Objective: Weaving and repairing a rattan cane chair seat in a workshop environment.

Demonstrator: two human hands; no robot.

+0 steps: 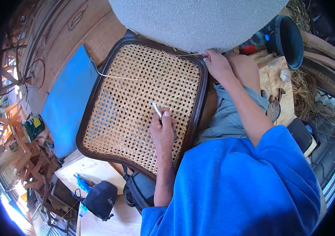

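Observation:
A chair panel of woven cane [136, 94] in a dark brown wooden frame [90, 108] lies tilted before me. Over the lower right of the weave, my left hand [161, 128] is closed round a slim silver pointed tool [156, 108], its tip toward the far side. At the frame's far right corner my right hand [217, 65] pinches the end of a thin cane strand [187, 54] that runs along the far edge; the fingertips are partly hidden. Another pale strand [120, 78] lies loose across the weave and curls off the left side.
A blue sheet [67, 106] stands left of the panel. A grey fabric-covered form [195, 21] fills the far side. At right are a dark bucket [289, 43], a bottle [258, 38] and straw-like fibre [303, 90]. A black pouch [100, 200] and a backpack [140, 190] sit nearer, at left.

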